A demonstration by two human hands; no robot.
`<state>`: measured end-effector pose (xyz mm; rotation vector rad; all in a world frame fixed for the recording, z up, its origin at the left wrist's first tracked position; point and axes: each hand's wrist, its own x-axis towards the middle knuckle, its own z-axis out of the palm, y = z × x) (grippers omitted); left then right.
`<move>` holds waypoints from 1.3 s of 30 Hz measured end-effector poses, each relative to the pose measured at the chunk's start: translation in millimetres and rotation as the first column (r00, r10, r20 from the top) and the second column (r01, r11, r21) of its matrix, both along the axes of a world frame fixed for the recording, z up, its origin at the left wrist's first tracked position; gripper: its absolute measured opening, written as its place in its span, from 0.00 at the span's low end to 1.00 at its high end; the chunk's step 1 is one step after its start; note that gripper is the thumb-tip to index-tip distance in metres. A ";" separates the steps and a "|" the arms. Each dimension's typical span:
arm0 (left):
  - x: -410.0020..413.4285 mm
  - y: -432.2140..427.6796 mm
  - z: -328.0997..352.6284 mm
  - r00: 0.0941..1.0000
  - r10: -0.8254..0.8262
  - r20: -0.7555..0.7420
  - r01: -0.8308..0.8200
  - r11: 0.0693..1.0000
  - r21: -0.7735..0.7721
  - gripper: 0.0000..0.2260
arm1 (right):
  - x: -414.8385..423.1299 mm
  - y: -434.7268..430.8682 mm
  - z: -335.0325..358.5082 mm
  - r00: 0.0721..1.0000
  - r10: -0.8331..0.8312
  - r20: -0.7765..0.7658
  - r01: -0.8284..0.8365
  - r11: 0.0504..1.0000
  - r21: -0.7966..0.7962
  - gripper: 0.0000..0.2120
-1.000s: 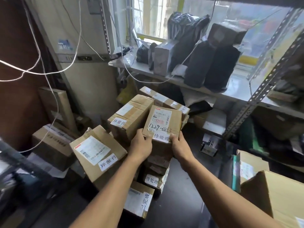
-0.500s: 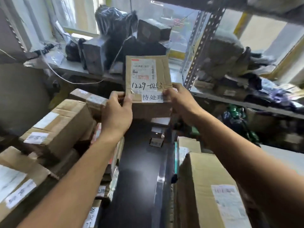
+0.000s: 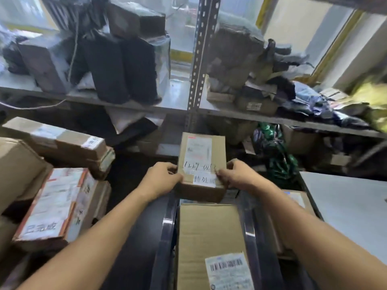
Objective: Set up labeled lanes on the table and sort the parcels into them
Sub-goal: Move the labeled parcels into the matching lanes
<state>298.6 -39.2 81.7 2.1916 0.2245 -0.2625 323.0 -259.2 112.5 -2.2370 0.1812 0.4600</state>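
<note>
A small brown cardboard parcel (image 3: 201,162) with a white shipping label, handwritten numbers and a white lane sticker is held in front of me. My left hand (image 3: 161,178) grips its left edge and my right hand (image 3: 240,174) grips its right edge. It hangs just beyond the far end of a larger brown box (image 3: 209,233) that lies below, between dark rails. On the left stands a pile of parcels (image 3: 56,204) with white labels, one framed in orange.
A metal shelf (image 3: 146,105) crosses the back with black-wrapped packages (image 3: 123,65) and crumpled bags (image 3: 293,95). A perforated steel post (image 3: 201,59) rises at centre. A pale table surface (image 3: 351,206) lies at the right. Green packaging (image 3: 274,151) sits under the shelf.
Both hands have carried the parcel from the left pile across to the right and lowered it toward the larger box; the view has turned right with it.
</note>
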 end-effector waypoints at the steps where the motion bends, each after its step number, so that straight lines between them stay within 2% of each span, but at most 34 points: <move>1: -0.1 -1.1 -6.5 1.000 -0.006 -0.029 0.006 1.000 0.015 0.12 | -0.2 -2.9 -9.5 1.000 0.009 -0.023 -0.009 1.000 0.003 0.09; 3: -1.5 -2.5 -16.9 0.998 -0.014 -0.067 0.016 0.999 0.030 0.09 | -1.5 -6.3 -22.0 0.998 0.023 -0.051 -0.024 1.000 -0.006 0.05; 8: -4.6 -7.4 -32.6 0.993 -0.030 -0.114 0.035 0.999 0.038 0.07 | 1.0 -15.5 -44.1 0.991 0.047 -0.127 -0.046 0.999 0.011 0.05; 10: -6.0 -8.4 -35.2 0.990 -0.048 -0.136 0.054 0.998 0.039 0.07 | 3.0 -18.7 -52.1 0.988 0.047 -0.148 -0.045 0.999 0.019 0.10; 13: -7.9 -7.8 -39.6 0.982 -0.097 -0.161 0.108 0.992 0.061 0.08 | 3.3 -24.3 -63.1 0.976 0.056 -0.209 -0.050 0.998 0.035 0.11; 20: -6.0 -2.5 -45.6 0.979 -0.111 -0.170 0.120 0.992 0.042 0.09 | 4.4 -33.3 -71.7 0.969 0.041 -0.244 -0.033 0.999 0.039 0.35; 28: -4.5 -2.4 -50.9 0.982 -0.078 -0.170 0.089 0.994 0.056 0.14 | 4.3 -35.3 -67.5 0.964 0.101 -0.245 -0.110 0.994 -0.024 0.37; 30: -5.8 -2.3 -46.6 0.987 -0.072 -0.144 0.079 0.996 0.042 0.23 | 3.5 -33.8 -60.0 0.975 0.093 -0.204 -0.114 0.989 -0.095 0.38; 32: -8.4 -2.6 -34.9 0.996 -0.052 -0.070 0.052 0.999 -0.004 0.32 | 3.9 -30.9 -44.6 0.990 0.106 -0.095 -0.123 0.973 -0.197 0.40; 34: -10.9 -0.9 -16.6 0.998 -0.007 0.059 0.012 0.996 -0.092 0.34 | 4.1 -23.7 -21.7 0.991 0.113 0.069 -0.095 0.971 -0.219 0.41; 37: -14.4 15.1 13.7 0.955 0.109 0.277 -0.054 0.978 -0.199 0.31 | 3.1 -1.2 19.0 0.940 0.101 0.327 -0.064 0.990 -0.122 0.39; 39: -21.6 36.8 35.3 0.912 0.144 0.383 -0.052 0.970 -0.239 0.31 | -0.6 23.5 46.8 0.891 0.126 0.437 -0.120 0.992 -0.041 0.38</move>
